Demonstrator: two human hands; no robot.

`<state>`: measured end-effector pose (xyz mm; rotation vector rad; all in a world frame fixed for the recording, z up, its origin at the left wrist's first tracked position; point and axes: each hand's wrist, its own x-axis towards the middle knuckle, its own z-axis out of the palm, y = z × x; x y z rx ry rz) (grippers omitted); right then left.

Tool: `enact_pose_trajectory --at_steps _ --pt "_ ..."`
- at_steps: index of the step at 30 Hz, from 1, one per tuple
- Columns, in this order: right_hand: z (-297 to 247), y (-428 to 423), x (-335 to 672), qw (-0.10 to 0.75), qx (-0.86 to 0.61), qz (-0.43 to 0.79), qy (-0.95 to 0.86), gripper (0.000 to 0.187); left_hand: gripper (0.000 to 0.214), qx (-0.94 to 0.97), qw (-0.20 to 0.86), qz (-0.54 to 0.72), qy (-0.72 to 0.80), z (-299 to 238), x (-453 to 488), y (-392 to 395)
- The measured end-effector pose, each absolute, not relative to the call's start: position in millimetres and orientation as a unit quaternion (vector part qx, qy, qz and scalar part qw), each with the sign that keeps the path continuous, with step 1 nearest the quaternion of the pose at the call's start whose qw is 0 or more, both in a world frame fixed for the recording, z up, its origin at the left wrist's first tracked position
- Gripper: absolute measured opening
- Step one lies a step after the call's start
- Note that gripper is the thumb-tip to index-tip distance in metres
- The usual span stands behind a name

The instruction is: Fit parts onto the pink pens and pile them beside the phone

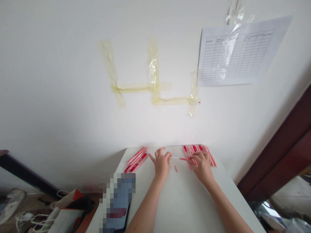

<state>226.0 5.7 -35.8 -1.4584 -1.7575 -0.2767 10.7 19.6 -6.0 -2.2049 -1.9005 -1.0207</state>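
Note:
Between thumb and index finger, my left hand [162,163] pinches one end of a thin white pen refill [175,157], its other fingers raised. The refill runs in line with a pink pen barrel [183,159], which my right hand [201,164] grips. Whether the refill is partly inside the barrel is too small to tell. A short pink pen piece [176,168] lies on the table between my hands. Beside and partly behind my right hand is a row of pink and red pens [212,156]. Another group of pink and red pens [136,160] lies left of my left hand.
The white table [184,204] stands against a white wall with yellowish tape [153,71] and a printed sheet [238,55]. A phone [120,207], largely pixelated, lies at the table's left edge. Bags and cables [39,218] are on the floor at left.

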Motion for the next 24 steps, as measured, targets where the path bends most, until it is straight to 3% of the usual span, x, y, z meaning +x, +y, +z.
enact_pose_trajectory --at_steps 20,24 --pt "-24 -9 203 0.327 -0.571 -0.061 -0.751 0.015 0.01 -0.754 0.0 -0.325 -0.571 -4 17 13" --pt "-21 -11 201 0.32 -0.583 -0.048 -0.745 0.014 0.023 -0.748 -0.007 -0.327 -0.578 -5 16 14"
